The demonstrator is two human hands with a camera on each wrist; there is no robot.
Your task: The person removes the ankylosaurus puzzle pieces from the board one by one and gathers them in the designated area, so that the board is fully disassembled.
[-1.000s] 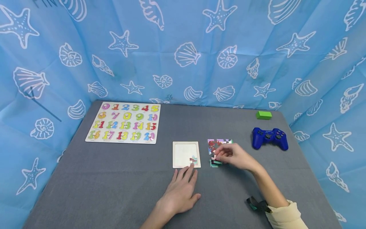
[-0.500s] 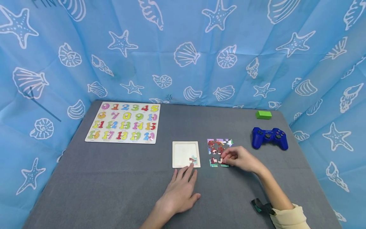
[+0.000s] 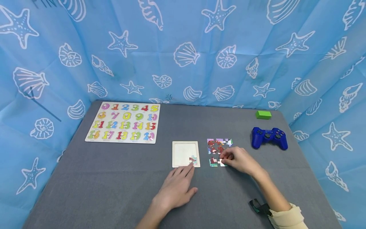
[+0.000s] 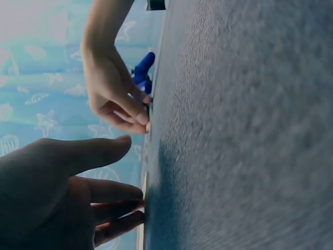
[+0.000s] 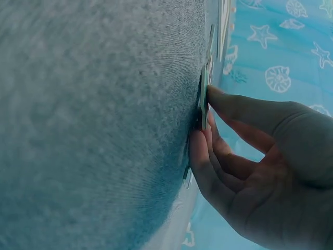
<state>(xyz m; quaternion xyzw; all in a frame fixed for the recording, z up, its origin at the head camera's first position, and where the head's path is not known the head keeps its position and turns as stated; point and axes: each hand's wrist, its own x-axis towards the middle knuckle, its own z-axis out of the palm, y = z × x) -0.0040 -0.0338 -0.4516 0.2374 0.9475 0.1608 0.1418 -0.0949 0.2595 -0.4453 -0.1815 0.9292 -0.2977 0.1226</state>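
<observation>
A square wooden puzzle tray [image 3: 181,152] lies mid-table, with one jigsaw piece [image 3: 193,159] in its lower right corner. My left hand [image 3: 175,190] rests at the tray's near edge, its fingers extended and touching the rim. Right of the tray, several colourful pieces [image 3: 215,147] lie in loose rows. At the right end of the nearest row my right hand [image 3: 239,159] pinches a jigsaw piece [image 5: 204,104] between thumb and fingers, close to the table. In the head view those fingers hide part of this piece. The left wrist view also catches the right hand [image 4: 112,86] low over the table.
A number puzzle board [image 3: 123,123] lies at the back left. On the right are a blue game controller [image 3: 269,138] and a green block [image 3: 263,114]. A dark strap [image 3: 259,207] hangs by the right sleeve. Blue shell-print curtain [image 3: 183,57] surrounds the grey table.
My right hand has moved slightly right with a jigsaw piece, uncovering pieces it hid before, and has since stayed nearly still. My left hand has shifted a little left and toward me.
</observation>
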